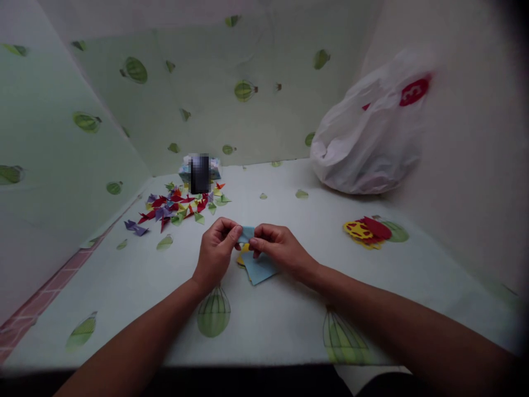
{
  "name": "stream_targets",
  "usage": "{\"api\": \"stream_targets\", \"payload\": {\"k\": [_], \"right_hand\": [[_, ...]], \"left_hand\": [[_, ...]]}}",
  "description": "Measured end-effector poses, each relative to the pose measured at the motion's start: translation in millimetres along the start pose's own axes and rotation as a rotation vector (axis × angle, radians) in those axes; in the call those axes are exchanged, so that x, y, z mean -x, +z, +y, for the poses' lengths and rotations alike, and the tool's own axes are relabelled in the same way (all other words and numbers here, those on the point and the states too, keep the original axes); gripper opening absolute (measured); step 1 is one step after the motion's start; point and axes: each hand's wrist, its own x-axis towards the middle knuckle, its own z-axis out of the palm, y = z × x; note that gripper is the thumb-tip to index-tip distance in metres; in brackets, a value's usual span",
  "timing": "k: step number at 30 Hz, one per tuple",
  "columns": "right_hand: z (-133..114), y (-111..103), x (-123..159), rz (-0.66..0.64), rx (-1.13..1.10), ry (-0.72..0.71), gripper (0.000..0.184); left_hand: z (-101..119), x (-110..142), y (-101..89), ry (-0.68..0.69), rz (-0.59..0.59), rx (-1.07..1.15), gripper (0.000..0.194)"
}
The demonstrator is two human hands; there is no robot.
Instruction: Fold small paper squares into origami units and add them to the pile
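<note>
A small folded piece of light blue paper [247, 234] is held up between my two hands. My left hand [217, 245] pinches its left side between thumb and fingers. On the right side, my right hand [281, 248] grips it the same way, thumb toward me. Just below lies a flat light blue paper sheet [259, 268], partly under my right hand. Some yellow paper [243, 257] shows at that sheet's upper left edge, mostly covered. My fingers hide much of the folded piece.
Many-coloured folded paper cranes [177, 207] lie heaped at the back left. Behind them a dark phone [200, 173] leans on a tissue pack [184, 171]. A full white plastic bag [367, 132] stands back right. Red and yellow paper cutouts [367, 231] lie at the right.
</note>
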Motion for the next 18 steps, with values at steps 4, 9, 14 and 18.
{"api": "stream_targets", "payload": {"k": [4,9,14,18], "right_hand": [[1.5,-2.2,-0.9,0.057,0.046,-0.033,0.021],[0.7,-5.9,-0.7,0.048,0.191,-0.061,0.023],[1.8,-7.1,-2.5,0.019,0.187,-0.047,0.021],[6.7,-5.3,-2.9,0.117,0.02,-0.085,0.022]], "left_hand": [[2.9,-1.2,-1.9,0.015,-0.094,-0.136,0.021],[5.4,-3.1,-4.2,-0.008,-0.117,-0.155,0.022],[4.1,-4.5,-3.1,-0.035,-0.194,-0.097,0.022],[3.1,-2.6,1.4,-0.122,-0.236,0.076,0.029]]}}
